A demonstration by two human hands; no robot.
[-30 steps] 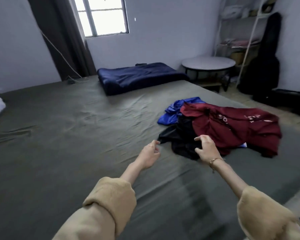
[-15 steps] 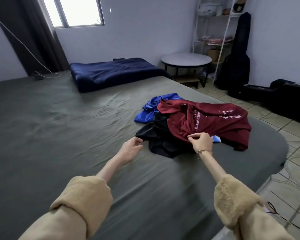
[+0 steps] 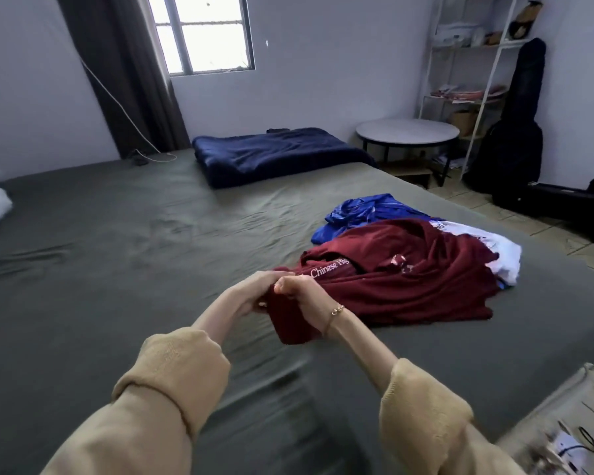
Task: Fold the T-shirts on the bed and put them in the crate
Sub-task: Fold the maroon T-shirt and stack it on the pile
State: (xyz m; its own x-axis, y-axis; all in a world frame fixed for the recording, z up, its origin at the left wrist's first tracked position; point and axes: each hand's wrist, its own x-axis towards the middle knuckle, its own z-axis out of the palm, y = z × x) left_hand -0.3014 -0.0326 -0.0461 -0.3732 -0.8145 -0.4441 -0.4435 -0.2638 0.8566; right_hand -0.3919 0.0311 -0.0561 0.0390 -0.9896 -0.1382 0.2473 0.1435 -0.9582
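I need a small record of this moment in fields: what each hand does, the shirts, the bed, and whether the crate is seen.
left hand: left hand grips an edge of the dark red T-shirt with white lettering
right hand: right hand grips the same edge, beside the left
other shirts: shiny blue T-shirt behind the red one; white T-shirt partly under it
surface: bed with grey-green sheet
folded blanket: navy blanket at the far edge
crate: not in view

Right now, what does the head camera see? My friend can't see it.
Both hands, left hand and right hand, grip one end of a dark red T-shirt lying on a grey-green bed. Beside it lie a blue shirt and a white shirt. No crate shows.
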